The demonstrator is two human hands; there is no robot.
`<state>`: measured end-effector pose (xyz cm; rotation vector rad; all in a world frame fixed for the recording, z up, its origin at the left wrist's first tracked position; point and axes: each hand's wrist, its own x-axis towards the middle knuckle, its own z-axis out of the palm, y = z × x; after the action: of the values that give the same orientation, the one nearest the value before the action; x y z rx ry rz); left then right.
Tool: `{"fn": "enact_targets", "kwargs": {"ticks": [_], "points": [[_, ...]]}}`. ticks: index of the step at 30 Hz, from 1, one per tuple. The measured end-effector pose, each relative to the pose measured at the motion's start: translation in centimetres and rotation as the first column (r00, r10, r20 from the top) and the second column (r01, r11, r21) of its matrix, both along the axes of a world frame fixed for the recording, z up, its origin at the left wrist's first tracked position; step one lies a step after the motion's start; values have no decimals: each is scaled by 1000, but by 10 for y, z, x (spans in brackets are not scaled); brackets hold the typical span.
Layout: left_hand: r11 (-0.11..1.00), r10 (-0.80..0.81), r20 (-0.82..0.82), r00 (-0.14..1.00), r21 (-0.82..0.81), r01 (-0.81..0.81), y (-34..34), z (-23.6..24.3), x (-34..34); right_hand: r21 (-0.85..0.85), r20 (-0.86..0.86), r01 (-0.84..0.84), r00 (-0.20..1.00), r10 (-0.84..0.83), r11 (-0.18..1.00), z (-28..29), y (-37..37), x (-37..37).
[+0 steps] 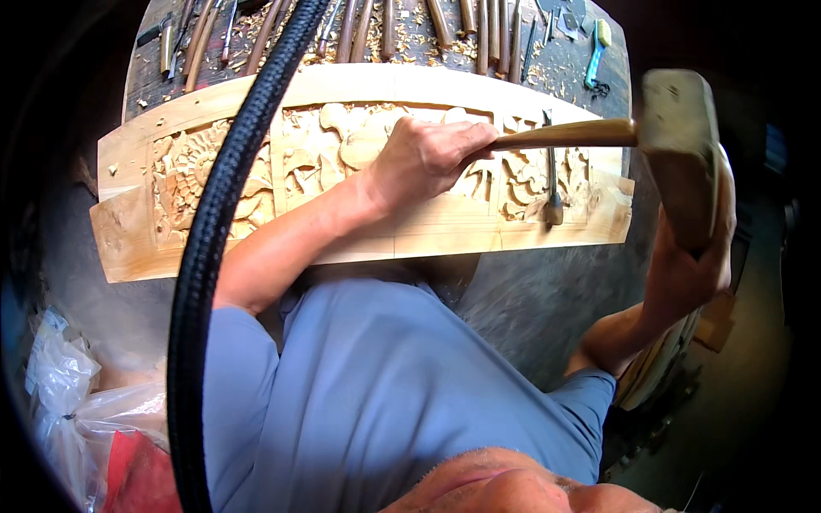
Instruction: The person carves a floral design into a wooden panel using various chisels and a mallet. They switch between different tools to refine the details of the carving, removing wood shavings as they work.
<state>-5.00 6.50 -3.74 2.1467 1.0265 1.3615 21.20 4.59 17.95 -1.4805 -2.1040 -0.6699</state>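
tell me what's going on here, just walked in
A person's left hand grips a wooden-handled carving tool over a relief-carved wooden panel; the tool's tip is hidden. The right hand holds a block-headed mallet at the handle's far end; whether they touch is unclear. More hand tools lie on the work table beyond.

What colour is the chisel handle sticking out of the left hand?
Warm brown; the chisel handle shows best in the head view, the only one.
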Motion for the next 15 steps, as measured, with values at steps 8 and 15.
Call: {"fn": "enact_targets", "kwargs": {"ticks": [8,15], "points": [[944,103,278,955,-331,-5,-2,4,-22,63,-305,44,952,-23,997,-28,-22,4],[975,11,295,955,-214,55,1,9,-15,-41,-299,25,954,-36,999,-36,-21,-1]]}}
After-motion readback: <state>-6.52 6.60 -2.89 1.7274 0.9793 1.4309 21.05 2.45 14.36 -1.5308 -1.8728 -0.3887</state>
